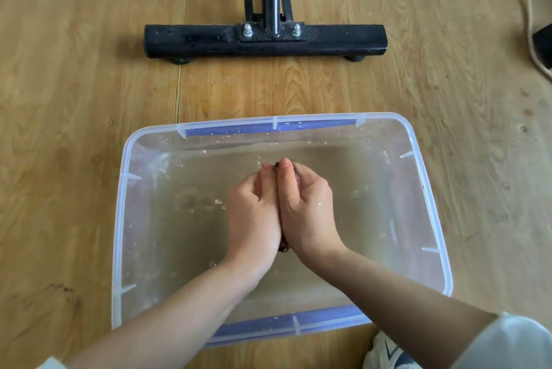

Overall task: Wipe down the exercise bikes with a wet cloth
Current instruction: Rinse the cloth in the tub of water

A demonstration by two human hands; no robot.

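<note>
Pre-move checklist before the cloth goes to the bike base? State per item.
1. Cloth gripped between left hand and right hand, which are pressed together: ok.
2. Hands above the tub, so drips land inside: ok.
3. Water in the tub: ok.
4. Cloth wrung enough: cannot tell, it is mostly hidden by the hands.
5. Floor between tub and bike base free of obstacles: ok.
6. Cord lies far right, off that path: ok.
</note>
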